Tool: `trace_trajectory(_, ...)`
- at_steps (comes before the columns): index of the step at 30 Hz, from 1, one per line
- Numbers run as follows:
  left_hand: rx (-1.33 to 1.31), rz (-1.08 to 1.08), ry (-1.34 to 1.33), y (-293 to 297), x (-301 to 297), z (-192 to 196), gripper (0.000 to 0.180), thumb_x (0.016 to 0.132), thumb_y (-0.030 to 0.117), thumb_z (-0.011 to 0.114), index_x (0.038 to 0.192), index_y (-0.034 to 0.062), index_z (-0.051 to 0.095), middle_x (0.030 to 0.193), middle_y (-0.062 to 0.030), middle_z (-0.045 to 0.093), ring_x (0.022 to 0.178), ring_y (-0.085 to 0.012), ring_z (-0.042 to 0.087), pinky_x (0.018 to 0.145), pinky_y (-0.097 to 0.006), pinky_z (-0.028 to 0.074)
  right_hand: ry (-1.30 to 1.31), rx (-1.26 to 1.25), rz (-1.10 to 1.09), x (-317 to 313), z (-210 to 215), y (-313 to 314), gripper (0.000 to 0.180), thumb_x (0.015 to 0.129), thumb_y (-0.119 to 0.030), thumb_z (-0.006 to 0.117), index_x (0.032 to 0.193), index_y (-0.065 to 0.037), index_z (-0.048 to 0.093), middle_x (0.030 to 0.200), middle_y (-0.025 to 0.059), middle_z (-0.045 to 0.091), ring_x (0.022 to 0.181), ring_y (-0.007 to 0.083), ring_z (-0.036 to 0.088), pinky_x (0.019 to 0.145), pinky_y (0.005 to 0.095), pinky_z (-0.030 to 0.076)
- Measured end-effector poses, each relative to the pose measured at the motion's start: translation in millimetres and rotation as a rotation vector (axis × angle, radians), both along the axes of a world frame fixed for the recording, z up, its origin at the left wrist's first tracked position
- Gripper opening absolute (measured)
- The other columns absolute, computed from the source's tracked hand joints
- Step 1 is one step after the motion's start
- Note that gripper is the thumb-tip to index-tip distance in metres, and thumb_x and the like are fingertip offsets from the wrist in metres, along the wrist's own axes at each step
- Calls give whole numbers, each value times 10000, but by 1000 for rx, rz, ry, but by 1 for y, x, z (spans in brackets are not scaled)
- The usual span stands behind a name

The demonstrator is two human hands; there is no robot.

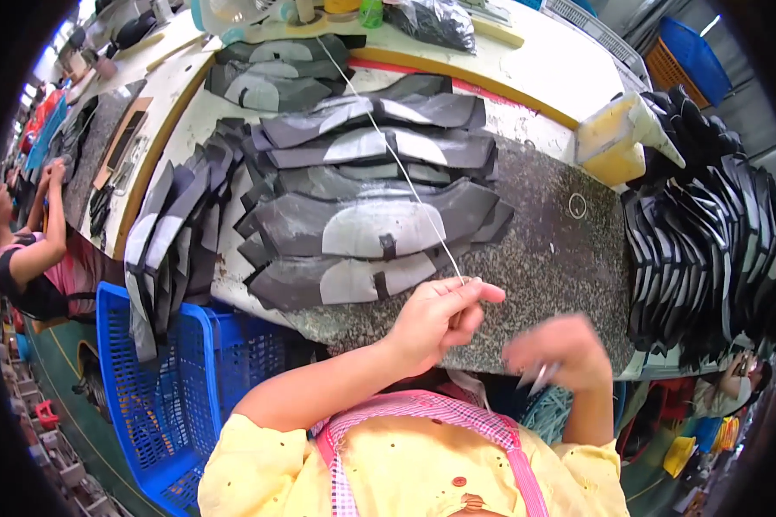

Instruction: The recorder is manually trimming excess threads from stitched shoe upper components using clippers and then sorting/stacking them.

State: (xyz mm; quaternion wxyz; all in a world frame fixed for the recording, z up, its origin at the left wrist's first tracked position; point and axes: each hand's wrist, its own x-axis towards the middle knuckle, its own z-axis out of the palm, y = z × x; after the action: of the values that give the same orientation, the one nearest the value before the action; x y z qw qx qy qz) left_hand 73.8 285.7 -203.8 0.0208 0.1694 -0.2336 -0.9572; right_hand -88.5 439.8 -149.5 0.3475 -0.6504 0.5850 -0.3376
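A thin white cord (404,172) runs taut from the far side of the bench to my left hand (444,320), which pinches its near end between thumb and finger. My right hand (567,351) is lifted at the bench's near edge, smeared by motion. A small silvery metal tool (539,377) sticks out below its fingers, its kind too blurred to tell. Under the cord lie overlapping curved black-and-grey pieces (384,226) with pale rounded patches. More such pieces (272,86) lie farther back, and others (168,233) hang over the left edge.
The speckled dark slab (569,220) covers the bench's right half. A cut yellowish container (616,142) stands by dense rows of black pieces (707,250) at the right. A blue basket (159,392) is below left. Another person (39,250) works at the far left.
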Motion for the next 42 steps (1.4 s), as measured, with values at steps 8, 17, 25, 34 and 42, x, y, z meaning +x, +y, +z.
trace_trajectory(8,-1242,-317,-12,3,33,18,273,907,218,443,870,12,617,832,-172,622,790,-300,613,752,-396,462,193,270,270,11,-18,-101,221,768,-81,609,984,-51,648,826,74,678,753,185,653,668,303,494)
trace_trajectory(17,-1412,138,-508,-157,71,0,293,865,256,574,707,11,603,553,8,498,586,-44,442,545,-240,367,-343,-87,-494,-38,-64,-112,34,757,-16,677,766,2,650,698,-23,613,616,16,490,549,177,369)
trace_trajectory(25,-1418,161,-661,-176,61,-20,305,835,276,597,707,0,619,546,-22,542,516,-78,477,495,-264,370,-717,-362,-487,-86,-80,-77,83,700,-39,656,746,25,628,612,40,534,509,89,388,473,229,262)
trace_trajectory(34,-1743,80,-839,-169,43,-14,320,794,295,616,674,0,585,556,-140,551,504,-257,538,524,-348,422,-726,-428,-350,-88,-73,-69,169,608,-116,650,599,25,558,558,70,511,483,147,389,478,290,272)
trace_trajectory(42,-2049,370,-915,-152,40,-2,135,759,79,648,873,65,579,750,-89,596,652,-290,582,607,-383,471,-625,-328,-447,-91,-77,-77,78,697,-32,617,678,39,591,607,58,530,576,125,448,523,260,311)
